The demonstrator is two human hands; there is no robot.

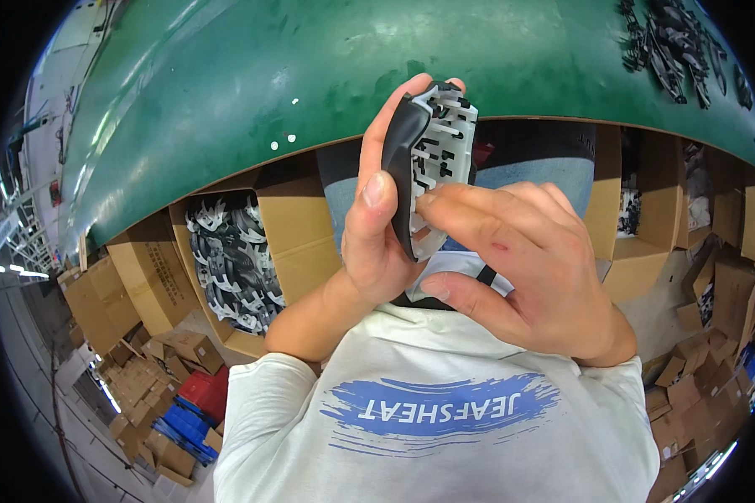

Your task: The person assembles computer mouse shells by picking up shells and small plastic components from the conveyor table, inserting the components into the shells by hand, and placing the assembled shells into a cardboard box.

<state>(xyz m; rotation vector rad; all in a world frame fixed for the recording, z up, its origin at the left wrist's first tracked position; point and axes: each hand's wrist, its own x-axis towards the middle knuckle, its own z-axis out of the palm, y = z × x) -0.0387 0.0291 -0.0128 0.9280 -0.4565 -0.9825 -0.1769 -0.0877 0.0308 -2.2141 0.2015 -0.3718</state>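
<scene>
My left hand (369, 214) holds up a plastic part, its thumb across the front and its fingers behind. The part has a curved black shell (401, 142) and a white inner frame (457, 130) with rows of white pegs and small black pieces. It stands nearly upright, just off the near edge of the green table (226, 92). My right hand (520, 256) is beside it, fingers stretched out and their tips against the lower inside of the frame. Its thumb stays apart, below the part. Whether anything small lies under those fingertips is hidden.
Black plastic pieces (675, 50) lie heaped at the table's far right. A cardboard box (298, 243) by my left side is full of black-and-white parts (231, 260). Open boxes (642, 264) stand on my right. Small white bits (291, 138) lie on the table.
</scene>
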